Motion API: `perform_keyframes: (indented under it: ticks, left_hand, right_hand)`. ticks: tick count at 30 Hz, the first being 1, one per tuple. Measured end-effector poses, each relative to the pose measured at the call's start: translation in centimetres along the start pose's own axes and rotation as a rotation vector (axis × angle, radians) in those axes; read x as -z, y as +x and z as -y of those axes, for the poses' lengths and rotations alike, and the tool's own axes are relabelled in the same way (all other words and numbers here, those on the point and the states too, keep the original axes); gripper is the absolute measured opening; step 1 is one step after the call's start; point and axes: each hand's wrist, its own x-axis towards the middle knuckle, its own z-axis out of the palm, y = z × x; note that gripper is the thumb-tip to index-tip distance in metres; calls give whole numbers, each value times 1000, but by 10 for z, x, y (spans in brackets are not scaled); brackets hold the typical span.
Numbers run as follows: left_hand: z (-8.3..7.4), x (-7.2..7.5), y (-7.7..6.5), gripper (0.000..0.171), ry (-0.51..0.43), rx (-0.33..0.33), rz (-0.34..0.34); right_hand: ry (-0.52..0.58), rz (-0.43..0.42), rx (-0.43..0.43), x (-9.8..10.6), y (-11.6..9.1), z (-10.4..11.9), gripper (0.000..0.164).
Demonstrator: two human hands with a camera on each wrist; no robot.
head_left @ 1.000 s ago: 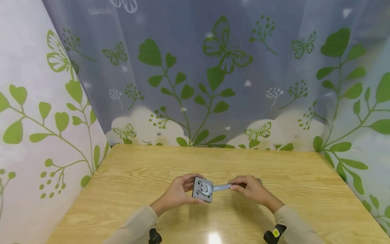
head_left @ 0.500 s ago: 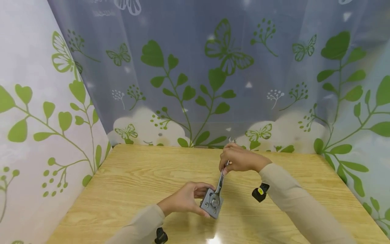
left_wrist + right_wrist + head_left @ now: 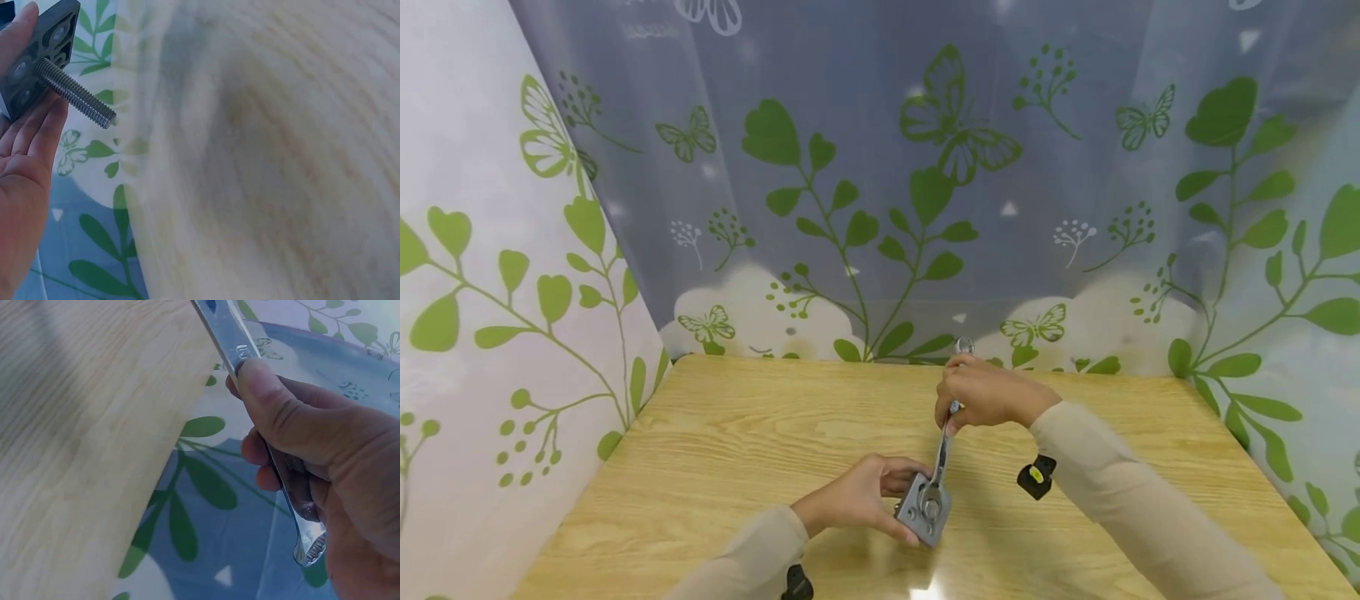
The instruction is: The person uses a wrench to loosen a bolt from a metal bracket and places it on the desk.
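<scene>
My left hand (image 3: 853, 497) holds a small square grey plate (image 3: 919, 528) by its edges, thumb on the near side and fingers on the far side. A bolt passes through the plate; its hex head (image 3: 931, 507) faces up toward the head camera. In the left wrist view its threaded shank (image 3: 78, 94) sticks out of the plate's ribbed underside. My right hand (image 3: 992, 393) grips a shiny wrench (image 3: 942, 454) round the middle of its handle. One wrench end sits at the bolt head, and the toothed other end (image 3: 310, 547) shows beyond my fingers.
Beneath both hands lies a wood-grain table (image 3: 737, 425). A curtain (image 3: 865, 167) printed with leaves and butterflies hangs along its back edge, with similar printed panels at both sides. Dark devices (image 3: 1036, 477) are strapped at the wrists.
My right hand has swung the wrench handle from pointing right to pointing away, toward the back of the table. The plate has tilted and shifted slightly right and nearer in my left hand.
</scene>
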Motion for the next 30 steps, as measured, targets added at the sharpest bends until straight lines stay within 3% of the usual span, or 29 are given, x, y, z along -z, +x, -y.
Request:
perform_keyframes:
  ticks: [5, 9, 15, 22, 30]
  left_hand:
    - [10, 1, -4, 69, 2, 31, -46]
    - [18, 9, -10, 70, -4, 77, -142]
    - [22, 18, -15, 75, -61, 117, -307]
    - [23, 19, -16, 77, -140, 116, -476]
    - [24, 16, -11, 82, -34, 139, -658]
  right_hand:
    - [1, -100, -28, -18, -20, -13, 12]
    - [-4, -209, -89, -36, -42, -24, 13]
    - [81, -300, -183, -65, -73, -27, 12]
    - [316, -373, -362, -100, -90, -7, 25]
    - [516, -534, -542, -129, -76, 38, 33]
